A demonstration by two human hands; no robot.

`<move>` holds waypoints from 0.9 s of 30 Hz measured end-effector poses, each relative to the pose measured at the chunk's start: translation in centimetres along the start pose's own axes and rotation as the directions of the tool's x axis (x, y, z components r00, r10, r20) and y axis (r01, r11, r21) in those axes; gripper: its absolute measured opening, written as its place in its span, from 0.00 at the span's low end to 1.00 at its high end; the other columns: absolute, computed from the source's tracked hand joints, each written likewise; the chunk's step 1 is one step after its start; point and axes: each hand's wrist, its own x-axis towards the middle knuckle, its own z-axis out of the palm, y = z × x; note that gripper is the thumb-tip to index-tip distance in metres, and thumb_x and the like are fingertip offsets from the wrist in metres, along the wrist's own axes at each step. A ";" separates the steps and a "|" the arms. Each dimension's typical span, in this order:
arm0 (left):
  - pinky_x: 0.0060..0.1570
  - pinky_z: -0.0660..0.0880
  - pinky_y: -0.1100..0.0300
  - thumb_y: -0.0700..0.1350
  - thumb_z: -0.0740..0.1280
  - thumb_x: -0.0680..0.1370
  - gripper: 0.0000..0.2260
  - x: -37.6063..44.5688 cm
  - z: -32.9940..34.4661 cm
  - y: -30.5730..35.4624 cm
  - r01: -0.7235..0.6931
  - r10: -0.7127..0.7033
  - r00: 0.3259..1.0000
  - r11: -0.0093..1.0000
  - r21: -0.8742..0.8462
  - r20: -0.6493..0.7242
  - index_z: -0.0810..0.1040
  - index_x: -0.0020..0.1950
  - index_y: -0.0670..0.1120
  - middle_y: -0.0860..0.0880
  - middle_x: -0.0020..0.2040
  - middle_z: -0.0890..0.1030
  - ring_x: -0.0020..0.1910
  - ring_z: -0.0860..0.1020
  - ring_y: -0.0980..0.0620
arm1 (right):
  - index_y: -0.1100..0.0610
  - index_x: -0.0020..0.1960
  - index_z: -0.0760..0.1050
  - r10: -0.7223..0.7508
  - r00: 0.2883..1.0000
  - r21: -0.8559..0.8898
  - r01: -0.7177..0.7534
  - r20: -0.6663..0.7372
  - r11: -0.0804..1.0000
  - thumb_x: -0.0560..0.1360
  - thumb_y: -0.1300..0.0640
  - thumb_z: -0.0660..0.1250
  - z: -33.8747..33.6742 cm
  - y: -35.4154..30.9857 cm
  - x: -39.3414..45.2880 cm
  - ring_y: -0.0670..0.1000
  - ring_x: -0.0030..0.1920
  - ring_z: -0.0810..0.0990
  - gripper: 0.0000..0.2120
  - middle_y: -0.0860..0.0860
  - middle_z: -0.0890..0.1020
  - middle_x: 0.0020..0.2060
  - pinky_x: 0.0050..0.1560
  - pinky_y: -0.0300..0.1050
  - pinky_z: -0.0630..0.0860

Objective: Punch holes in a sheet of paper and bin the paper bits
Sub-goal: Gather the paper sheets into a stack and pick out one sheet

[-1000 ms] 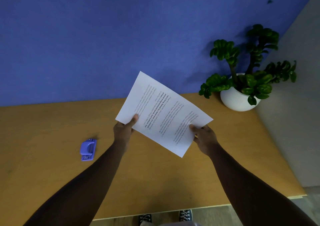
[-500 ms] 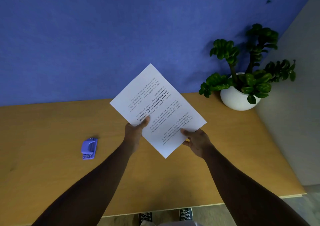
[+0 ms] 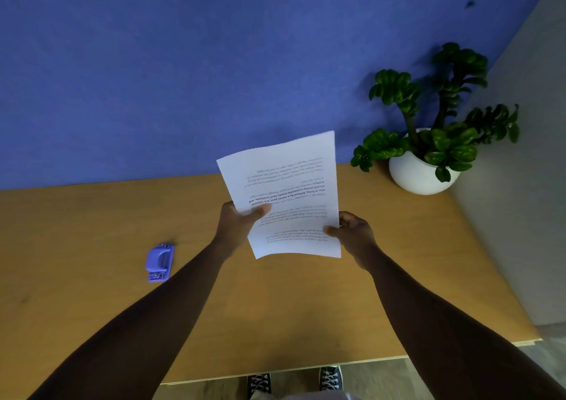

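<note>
Clearly the work is at its first step: the sheet (image 3: pixel 284 191) is in hand and no hole is punched yet, as far as the paper shows. It is held up in the air above the worktop (image 3: pixel 92 307), touching nothing but the hands, with its printed lines upside down to the wearer. The left hand (image 3: pixel 237 223) pinches its left edge, thumb on the printed face and the other fingers hidden behind the paper. The right hand (image 3: pixel 352 234) grips the lower right edge, thumb on the front, fingers curled behind. So both sets of fingers are clamped on the sheet.

The punch (image 3: pixel 160 261), small and purple, lies on the worktop well apart to the left of the left hand, untouched. A plant (image 3: pixel 441 117) in a white pot (image 3: pixel 419 176) stands at the far right corner against the blue wall (image 3: pixel 183 62). No bin is in view.

By my judgement the next move is to bring paper and punch together. One hand must keep the sheet while the other goes to the punch, or the sheet must be carried left and one edge slid squarely into the slot. The paper is thin and bows a little at its lower edge, so it may buckle if fed with one hand. The bits come after, and the bin must first be found.
</note>
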 end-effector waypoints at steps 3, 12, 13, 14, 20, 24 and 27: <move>0.43 0.81 0.64 0.43 0.77 0.73 0.10 -0.3 0.7 -0.1 -0.024 0.025 1.000 0.999 0.031 -0.017 0.86 0.53 0.49 0.52 0.50 0.88 0.49 0.86 0.53 | 0.52 0.54 0.81 -0.028 1.000 -0.075 0.029 0.005 0.997 0.71 0.63 0.74 0.8 -0.1 -0.1 0.47 0.47 0.83 0.13 0.45 0.84 0.46 0.39 0.36 0.77; 0.42 0.82 0.62 0.43 0.79 0.70 0.09 -2.0 0.6 -2.4 0.043 -0.034 0.997 0.991 0.124 -0.070 0.86 0.48 0.52 0.53 0.47 0.88 0.46 0.86 0.53 | 0.55 0.55 0.81 -0.010 1.000 -0.200 0.005 -0.023 0.980 0.71 0.61 0.74 1.6 1.2 -0.1 0.48 0.44 0.82 0.13 0.48 0.83 0.48 0.42 0.41 0.78; 0.42 0.82 0.59 0.43 0.79 0.70 0.09 -2.2 0.5 -2.9 0.079 -0.066 0.995 0.984 0.161 -0.081 0.86 0.48 0.51 0.52 0.47 0.88 0.46 0.86 0.52 | 0.55 0.55 0.81 -0.011 1.000 -0.214 0.007 -0.020 0.977 0.71 0.61 0.73 1.6 1.5 -0.1 0.49 0.44 0.82 0.12 0.48 0.84 0.47 0.42 0.41 0.78; 0.44 0.83 0.55 0.43 0.79 0.70 0.09 -2.3 0.5 -3.3 0.116 -0.099 0.991 0.975 0.192 -0.096 0.86 0.49 0.49 0.51 0.47 0.88 0.46 0.86 0.50 | 0.55 0.55 0.81 -0.012 1.000 -0.216 0.008 -0.020 0.976 0.71 0.61 0.73 1.7 1.6 -0.1 0.49 0.44 0.82 0.12 0.48 0.84 0.47 0.40 0.39 0.77; 0.41 0.81 0.64 0.42 0.78 0.72 0.10 -2.9 0.4 -4.1 0.119 -0.100 0.989 0.973 0.199 -0.105 0.84 0.52 0.48 0.50 0.49 0.87 0.45 0.85 0.56 | 0.52 0.52 0.82 -0.079 0.997 -0.233 0.071 -0.025 0.970 0.73 0.60 0.71 1.8 1.2 -0.1 0.47 0.44 0.82 0.09 0.43 0.83 0.43 0.39 0.38 0.76; 0.42 0.81 0.61 0.42 0.78 0.72 0.09 -2.8 0.1 -4.2 0.104 -0.083 0.991 0.974 0.203 -0.106 0.84 0.50 0.51 0.52 0.48 0.87 0.45 0.86 0.54 | 0.51 0.53 0.81 -0.089 0.996 -0.245 0.087 0.005 0.966 0.73 0.59 0.72 1.7 0.8 0.1 0.45 0.44 0.81 0.10 0.41 0.82 0.43 0.42 0.39 0.78; 0.48 0.83 0.51 0.42 0.78 0.72 0.10 -2.9 -0.3 -5.0 0.164 -0.146 0.986 0.947 0.277 -0.086 0.84 0.52 0.47 0.48 0.50 0.87 0.48 0.85 0.49 | 0.52 0.54 0.80 -0.061 0.998 -0.272 0.066 0.027 0.960 0.72 0.59 0.73 1.6 1.1 0.0 0.44 0.43 0.81 0.11 0.43 0.82 0.44 0.41 0.38 0.77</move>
